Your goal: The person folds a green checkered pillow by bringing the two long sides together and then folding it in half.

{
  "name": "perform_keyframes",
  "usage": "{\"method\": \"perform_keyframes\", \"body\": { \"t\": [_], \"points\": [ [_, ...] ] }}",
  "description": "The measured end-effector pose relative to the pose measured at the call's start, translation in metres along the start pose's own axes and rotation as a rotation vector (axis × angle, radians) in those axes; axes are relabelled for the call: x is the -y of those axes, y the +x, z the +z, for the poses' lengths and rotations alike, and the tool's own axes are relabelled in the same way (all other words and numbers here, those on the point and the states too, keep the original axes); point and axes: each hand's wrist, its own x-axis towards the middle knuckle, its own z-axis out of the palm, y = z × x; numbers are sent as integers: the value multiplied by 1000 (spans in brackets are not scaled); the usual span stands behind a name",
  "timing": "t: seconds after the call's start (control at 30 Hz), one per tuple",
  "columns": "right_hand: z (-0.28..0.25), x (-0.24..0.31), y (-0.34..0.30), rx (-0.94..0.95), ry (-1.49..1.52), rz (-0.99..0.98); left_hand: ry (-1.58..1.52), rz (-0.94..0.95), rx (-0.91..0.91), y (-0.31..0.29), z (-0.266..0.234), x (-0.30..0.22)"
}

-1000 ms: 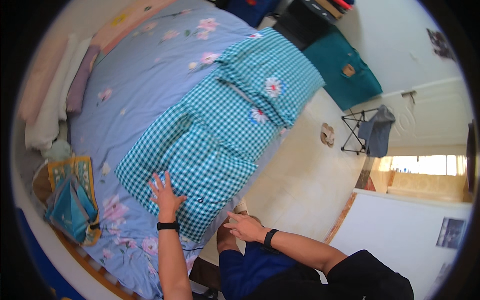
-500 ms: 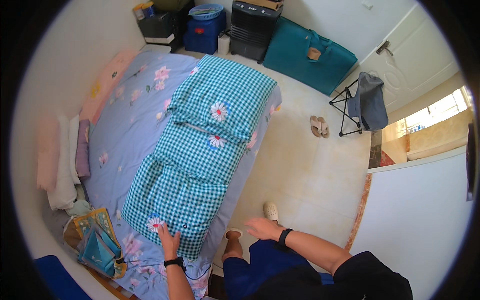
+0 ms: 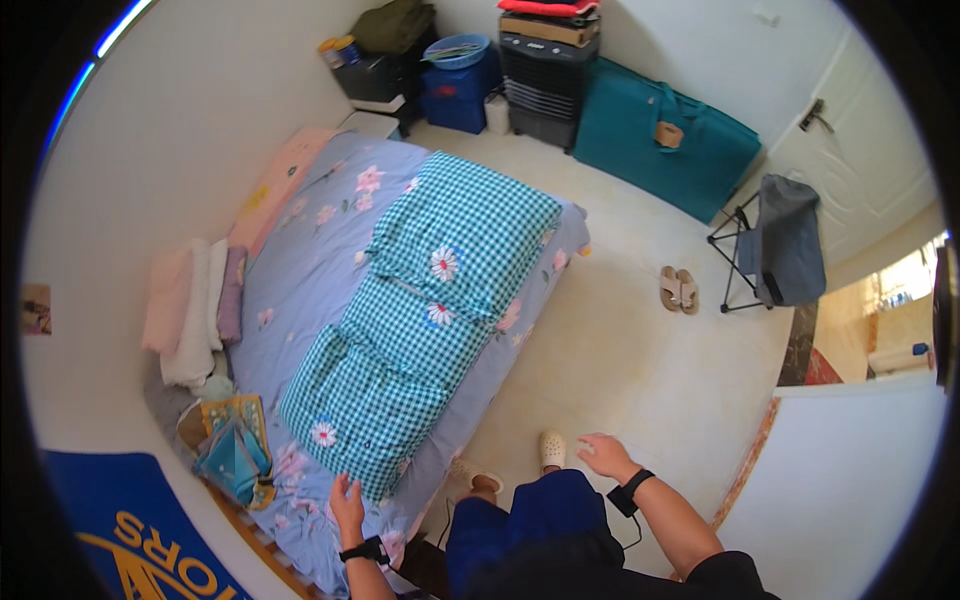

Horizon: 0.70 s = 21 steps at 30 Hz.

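A teal-and-white checked quilt (image 3: 390, 365) with daisy patches lies folded along the right side of the bed, its two ends turned in toward the middle. Under it spreads a lilac floral bedsheet (image 3: 300, 235). My left hand (image 3: 347, 503) is held by the quilt's near end, empty, fingers apart; whether it touches the cloth I cannot tell. Over the floor to the right of the bed, my right hand (image 3: 606, 456) hangs empty with its fingers spread. Dark bands circle both wrists.
Folded towels (image 3: 187, 305) and a blue bag (image 3: 232, 462) line the bed's left edge. Slippers (image 3: 679, 290) and a grey folding chair (image 3: 785, 243) stand on the right. Along the back are blue boxes (image 3: 460, 97), a black air cooler (image 3: 545, 85) and a large green case (image 3: 660, 135).
My left hand has drawn back from the quilt's daisy toward its near edge. My right hand has swung outward to the right. The view has shifted, and the quilt keeps its folded shape.
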Motion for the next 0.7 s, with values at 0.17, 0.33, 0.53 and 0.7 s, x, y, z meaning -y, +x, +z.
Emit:
{"method": "perform_keyframes", "body": {
  "t": [0.17, 0.33, 0.53, 0.7],
  "points": [
    [-35, 0, 16, -145, 153, 74, -3, 36, -22, 15, 10, -40],
    [-36, 17, 22, -134, 233, 60, 23, 92, -38, 29, 21, -73],
    [8, 3, 26, -8, 113, 47, 214, 37, -24, 40, 23, -39],
    [31, 31, 25, 55, 148, 178, 304, -231, 263, 63, 24, -30]
  ]
}}
